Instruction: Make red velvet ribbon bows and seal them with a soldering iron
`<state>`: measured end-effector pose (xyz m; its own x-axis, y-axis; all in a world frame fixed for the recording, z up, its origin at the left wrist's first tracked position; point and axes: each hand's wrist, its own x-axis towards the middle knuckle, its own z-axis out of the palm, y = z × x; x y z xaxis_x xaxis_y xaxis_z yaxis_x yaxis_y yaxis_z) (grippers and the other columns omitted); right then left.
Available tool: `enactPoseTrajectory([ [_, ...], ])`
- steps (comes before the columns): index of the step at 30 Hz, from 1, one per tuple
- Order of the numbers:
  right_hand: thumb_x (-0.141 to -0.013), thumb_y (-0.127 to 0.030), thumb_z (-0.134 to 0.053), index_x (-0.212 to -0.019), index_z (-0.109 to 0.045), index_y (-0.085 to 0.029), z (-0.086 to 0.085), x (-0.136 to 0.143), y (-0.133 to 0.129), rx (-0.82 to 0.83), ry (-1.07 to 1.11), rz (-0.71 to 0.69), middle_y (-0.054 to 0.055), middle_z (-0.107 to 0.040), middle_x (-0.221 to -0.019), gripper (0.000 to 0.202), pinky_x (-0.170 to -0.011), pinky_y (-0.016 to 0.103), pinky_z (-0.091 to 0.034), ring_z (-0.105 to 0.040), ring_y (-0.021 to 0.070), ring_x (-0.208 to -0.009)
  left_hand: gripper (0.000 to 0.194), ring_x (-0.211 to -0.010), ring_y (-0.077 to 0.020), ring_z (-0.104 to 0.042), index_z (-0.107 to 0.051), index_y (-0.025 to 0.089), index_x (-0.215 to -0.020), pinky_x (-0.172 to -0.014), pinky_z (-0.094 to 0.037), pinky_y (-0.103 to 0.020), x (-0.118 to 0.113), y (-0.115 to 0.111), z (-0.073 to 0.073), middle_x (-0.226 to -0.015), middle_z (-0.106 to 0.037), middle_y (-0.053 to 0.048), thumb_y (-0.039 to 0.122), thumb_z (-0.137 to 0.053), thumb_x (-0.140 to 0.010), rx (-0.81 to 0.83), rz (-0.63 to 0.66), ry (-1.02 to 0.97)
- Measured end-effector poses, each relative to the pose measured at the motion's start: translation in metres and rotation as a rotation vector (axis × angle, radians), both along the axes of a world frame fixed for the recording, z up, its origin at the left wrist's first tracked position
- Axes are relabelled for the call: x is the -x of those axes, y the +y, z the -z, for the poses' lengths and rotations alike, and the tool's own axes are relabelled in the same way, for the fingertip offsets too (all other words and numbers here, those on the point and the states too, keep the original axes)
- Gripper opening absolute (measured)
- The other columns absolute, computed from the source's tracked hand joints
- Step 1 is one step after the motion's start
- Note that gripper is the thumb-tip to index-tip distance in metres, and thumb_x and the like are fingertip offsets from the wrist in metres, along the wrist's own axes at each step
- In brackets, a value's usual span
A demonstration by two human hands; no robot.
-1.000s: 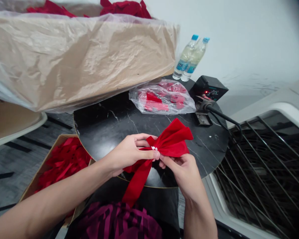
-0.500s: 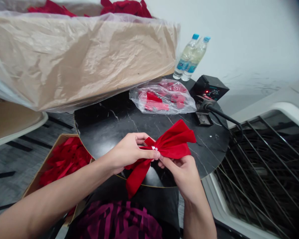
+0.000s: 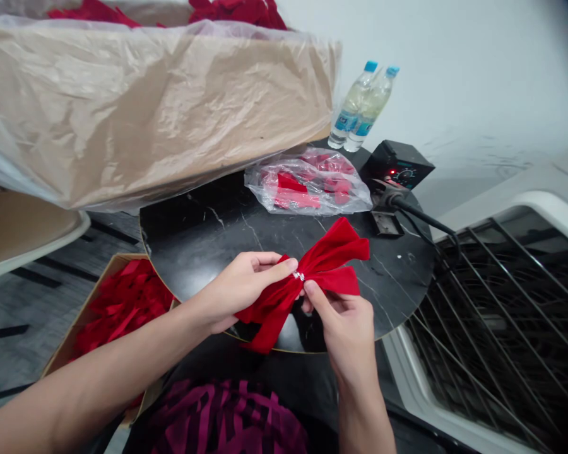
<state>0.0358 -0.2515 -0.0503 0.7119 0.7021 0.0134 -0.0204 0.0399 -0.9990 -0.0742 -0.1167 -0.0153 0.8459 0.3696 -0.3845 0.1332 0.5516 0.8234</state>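
A red velvety bow (image 3: pixel 331 255) with a small silvery piece at its centre is held above the near part of the round black table (image 3: pixel 194 233). My left hand (image 3: pixel 246 284) grips it from the left, thumb lying close to the silvery centre. From the right, my right hand (image 3: pixel 345 321) pinches the bow just below that centre, its thumb on the fabric. Loops and tails spread out to the upper right and lower left. Fingers behind the fabric are partly hidden.
Beyond the hands lie a clear plastic bag (image 3: pixel 307 189) of red pieces, two bottles (image 3: pixel 355 113) and a black control box (image 3: pixel 397 164) with a cable. A plastic-lined carton (image 3: pixel 161 107) stands back left. Below left, a box holds red bows (image 3: pixel 127 296). A metal grille (image 3: pixel 502 315) is at right.
The bow has turned a little in my hands, and its right loops have spread apart. My left thumb has moved up, and the lower tail has swung up slightly.
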Motion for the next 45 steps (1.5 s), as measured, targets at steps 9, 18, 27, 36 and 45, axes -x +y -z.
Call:
enactPoseTrajectory([
  [9, -0.083, -0.035, -0.080, -0.071, -0.069, -0.016, -0.003, -0.001, -0.004, 0.055, 0.007, 0.032, 0.000, -0.064, -0.060, 0.025, -0.059, 0.022, -0.049, -0.059, 0.0120, -0.058, 0.022, -0.074, -0.0107, -0.069, -0.076, 0.011, -0.087, -0.069, -0.053, -0.017, -0.002, -0.004, 0.001, -0.084, -0.077, -0.005, 0.029, -0.086, -0.077, -0.047, -0.129, 0.038],
  [18, -0.084, -0.033, -0.079, -0.084, -0.073, -0.017, 0.001, 0.002, 0.004, -0.009, 0.041, 0.048, 0.002, -0.073, -0.075, 0.017, -0.067, 0.024, -0.055, -0.067, 0.0141, -0.067, 0.019, -0.077, -0.0121, -0.070, -0.081, 0.016, -0.089, -0.072, -0.055, -0.018, -0.005, -0.011, 0.006, -0.085, -0.080, -0.004, 0.030, -0.086, -0.076, -0.239, -0.231, 0.004],
  [27, -0.087, -0.029, -0.076, -0.092, -0.073, -0.016, -0.003, 0.015, 0.013, -0.069, -0.038, 0.104, 0.008, -0.077, -0.096, 0.014, -0.083, 0.029, -0.059, -0.073, 0.0202, -0.091, 0.015, -0.072, -0.0137, -0.073, -0.080, 0.018, -0.075, -0.066, -0.056, -0.018, -0.010, -0.002, 0.009, -0.080, -0.081, -0.002, 0.022, -0.091, -0.065, -0.277, -0.294, 0.061],
  [36, -0.086, -0.035, -0.076, -0.084, -0.070, -0.016, 0.006, 0.010, 0.017, -0.018, -0.016, 0.107, 0.008, -0.077, -0.087, 0.020, -0.077, 0.030, -0.059, -0.073, 0.0213, -0.082, 0.013, -0.077, -0.0172, -0.075, -0.082, 0.020, -0.080, -0.070, -0.052, -0.024, -0.008, 0.001, 0.000, -0.082, -0.081, -0.001, 0.028, -0.073, -0.083, -0.990, -0.186, 0.146],
  [45, -0.086, -0.036, -0.073, -0.079, -0.070, -0.016, 0.008, 0.004, 0.017, 0.110, -0.121, 0.100, 0.008, -0.076, -0.080, 0.021, -0.070, 0.029, -0.057, -0.072, 0.0206, -0.072, 0.020, -0.070, -0.0220, -0.072, -0.081, 0.022, -0.082, -0.069, -0.045, -0.033, -0.017, -0.002, -0.013, -0.078, -0.080, -0.004, 0.029, -0.063, -0.086, -1.323, 0.011, 0.379],
])
